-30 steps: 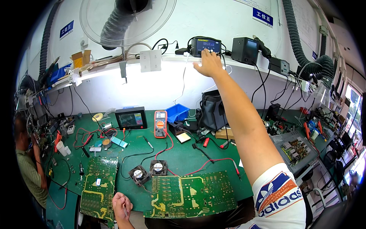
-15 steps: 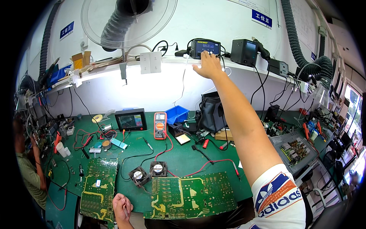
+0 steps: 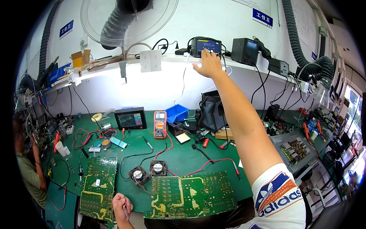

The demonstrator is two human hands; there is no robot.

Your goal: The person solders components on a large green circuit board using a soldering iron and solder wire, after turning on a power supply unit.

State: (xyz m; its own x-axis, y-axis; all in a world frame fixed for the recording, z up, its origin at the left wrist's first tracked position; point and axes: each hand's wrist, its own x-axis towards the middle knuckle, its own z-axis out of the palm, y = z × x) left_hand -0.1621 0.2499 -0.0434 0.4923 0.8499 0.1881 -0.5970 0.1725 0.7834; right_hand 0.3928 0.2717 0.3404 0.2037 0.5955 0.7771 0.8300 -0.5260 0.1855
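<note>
My right hand (image 3: 209, 65) reaches up to the shelf, fingers apart on the front controls of a dark station with a lit blue display (image 3: 206, 44). My left hand (image 3: 121, 206) is closed around a thin pen-like tool near the front edge, between two green circuit boards, one on the left (image 3: 95, 191) and a wider one on the right (image 3: 194, 196). Two small black fans (image 3: 148, 171) sit behind the boards. An orange multimeter (image 3: 160, 124) with red and black leads lies farther back, beside a screened instrument (image 3: 130, 117) and a blue tray (image 3: 177, 111).
A grey bag (image 3: 209, 108) stands at the back. An opened metal unit with components (image 3: 295, 150) lies to the right. A co-worker (image 3: 28, 164) is at the far left. Exhaust hoses (image 3: 295, 32) and cabled equipment (image 3: 244, 49) line the wall and shelf (image 3: 171, 58).
</note>
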